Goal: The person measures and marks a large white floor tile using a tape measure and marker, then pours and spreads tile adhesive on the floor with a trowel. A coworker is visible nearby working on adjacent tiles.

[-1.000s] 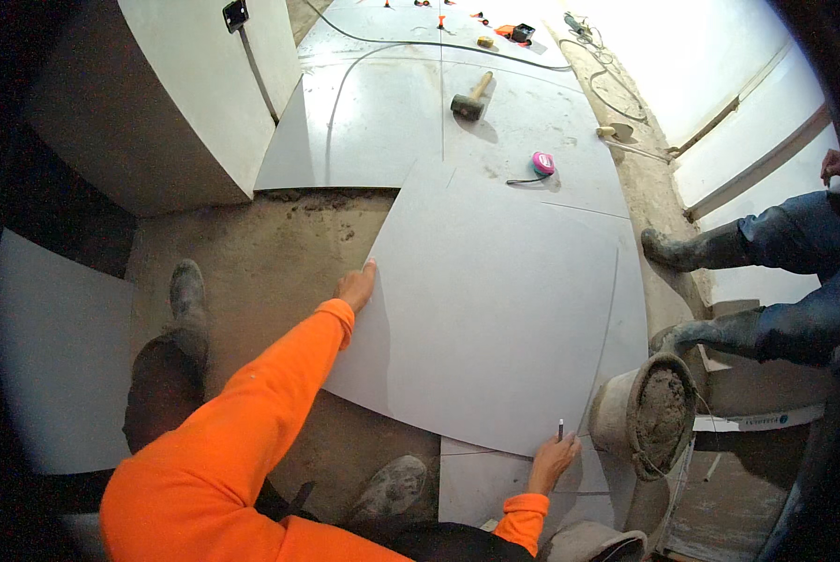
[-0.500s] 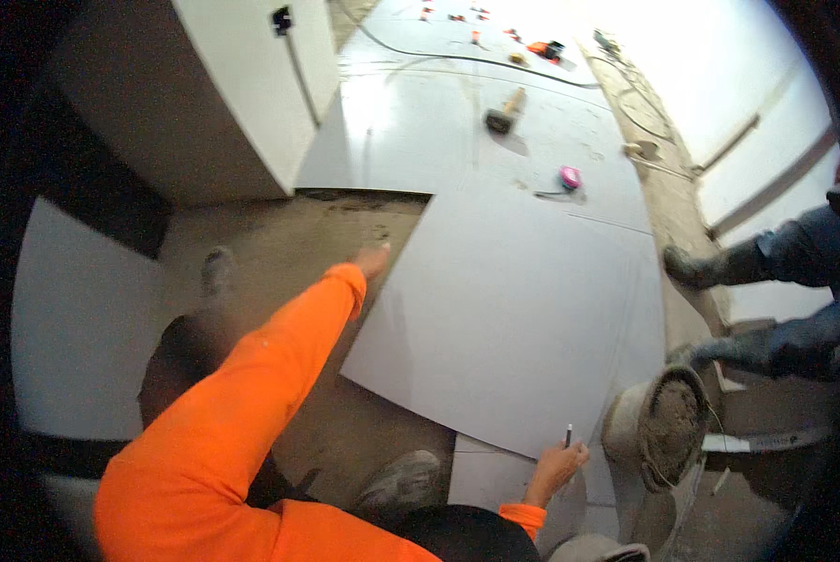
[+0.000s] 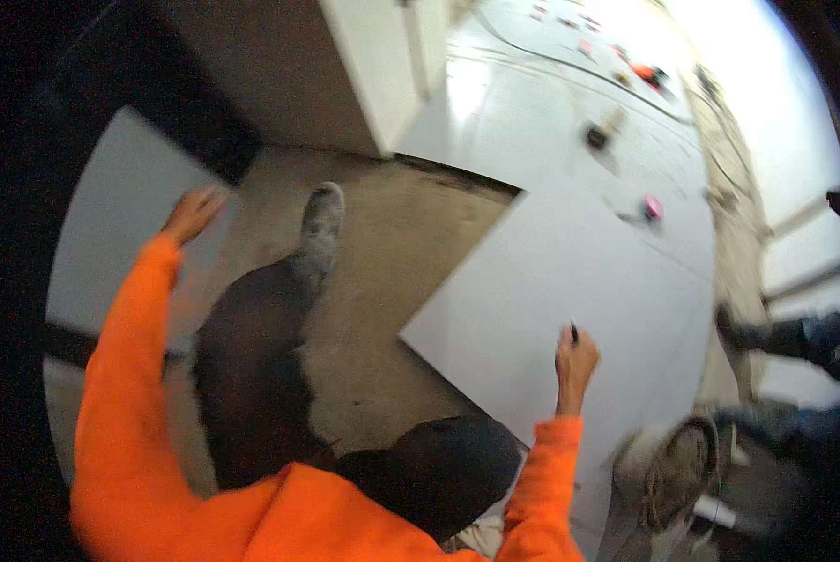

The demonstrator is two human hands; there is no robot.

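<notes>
Pen point(image 3: 574, 333), its long axis pointing forward, sits in the closed right hand point(image 3: 578, 362) above the large grey tile point(image 3: 570, 267). The grey panel point(image 3: 120, 225) lies leftward, nearer the left hand point(image 3: 193, 214), whose blurred fingers overlap its edge; any grip cannot be told. Half a second ago, that hand was beside the tile's left edge.

The person's left grip point(image 3: 195, 214) has let go of the left edge of the large, flat, pale-grey tile point(image 3: 495, 318) and swung over to the smooth light-grey slab point(image 3: 125, 225) on the far left; blur hides whether they touch. The right grip point(image 3: 577, 363) has carried the slim black-and-white pen point(image 3: 574, 333) from the tile's near edge farther in. A dark-trousered knee point(image 3: 457, 468) now shows where the dusty right boot was.
</notes>
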